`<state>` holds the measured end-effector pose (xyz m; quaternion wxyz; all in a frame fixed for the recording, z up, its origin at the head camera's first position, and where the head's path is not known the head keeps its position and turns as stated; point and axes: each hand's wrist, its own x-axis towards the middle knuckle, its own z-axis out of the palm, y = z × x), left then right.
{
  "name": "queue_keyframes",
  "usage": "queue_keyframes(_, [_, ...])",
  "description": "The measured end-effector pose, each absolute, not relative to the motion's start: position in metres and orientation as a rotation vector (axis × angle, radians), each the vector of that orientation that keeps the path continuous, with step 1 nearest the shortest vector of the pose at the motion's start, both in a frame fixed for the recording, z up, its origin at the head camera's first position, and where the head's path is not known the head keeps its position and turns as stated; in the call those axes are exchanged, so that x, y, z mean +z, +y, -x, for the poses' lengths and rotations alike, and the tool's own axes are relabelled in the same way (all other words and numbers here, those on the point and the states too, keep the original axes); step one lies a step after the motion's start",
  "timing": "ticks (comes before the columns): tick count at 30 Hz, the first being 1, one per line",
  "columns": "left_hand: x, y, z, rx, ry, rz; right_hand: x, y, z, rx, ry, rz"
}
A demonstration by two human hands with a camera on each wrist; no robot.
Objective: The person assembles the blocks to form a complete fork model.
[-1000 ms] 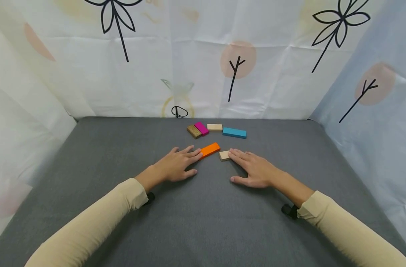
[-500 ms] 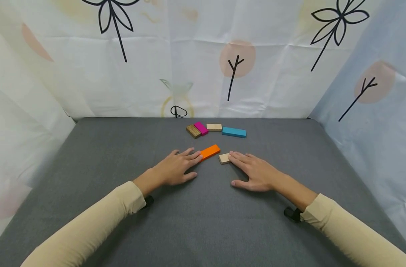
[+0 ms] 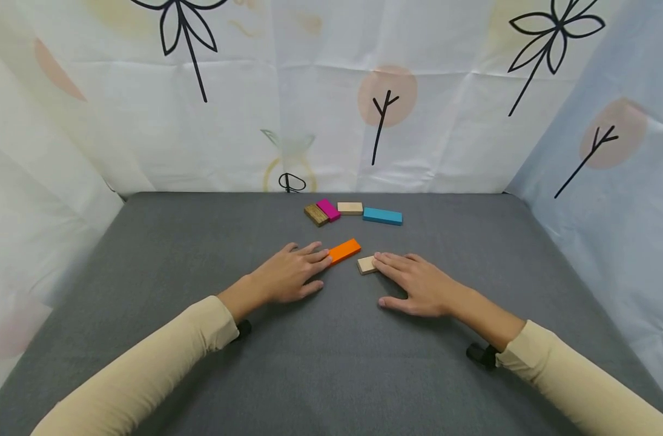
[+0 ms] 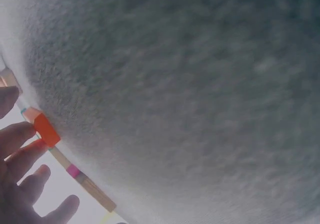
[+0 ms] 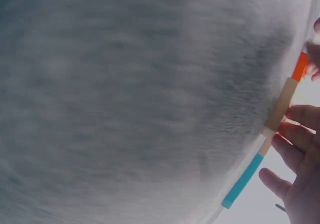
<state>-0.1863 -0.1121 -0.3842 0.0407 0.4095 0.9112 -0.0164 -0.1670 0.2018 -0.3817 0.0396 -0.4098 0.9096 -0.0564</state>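
Observation:
Straight fingers of my left hand [image 3: 289, 274] rest on the near-left end of an orange wooden block [image 3: 344, 251], which lies slantwise on the grey cloth. To its right, my right hand [image 3: 421, 284] lays its outstretched fingertips on a pale wooden block [image 3: 366, 264], hiding that block's right part. Both thumbs stand apart from the blocks. A small gap separates the two blocks. In the left wrist view the fingers touch the orange block [image 4: 46, 129]; in the right wrist view they touch the pale block [image 5: 281, 106].
Farther back lie a brown block [image 3: 316, 215], a magenta block [image 3: 329, 209] against it, another pale block [image 3: 350, 208] and a blue block [image 3: 382, 216]. They form a loose row on the grey table cloth [image 3: 331, 363]. A patterned white curtain [image 3: 320, 97] stands behind.
The orange block and the near pale block have slid slightly toward me under my fingers. Both hands have drawn back a little with them. The back row stays put.

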Motion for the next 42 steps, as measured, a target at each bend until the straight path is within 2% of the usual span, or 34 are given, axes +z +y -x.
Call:
queue_keyframes(8, [-0.380,-0.109,0.193,0.000,2.800,-1.327,-0.377,0.199,0.180,-0.151,2.802,1.461])
queue_keyframes(21, [-0.378,-0.100,0.188,0.164,2.758,-1.282,-0.377,0.198,0.178,-0.187,2.778,1.476])
queue_keyframes(27, [-0.375,-0.098,0.203,0.282,2.743,-1.265,-0.373,0.197,0.181,-0.291,2.779,1.400])
queue_keyframes(34, [-0.371,-0.092,0.221,0.213,2.684,-1.226,-0.371,0.198,0.188,-0.256,2.727,1.377])
queue_keyframes(42, [-0.367,-0.088,0.226,0.176,2.623,-1.168,-0.368,0.197,0.189,-0.238,2.688,1.386])
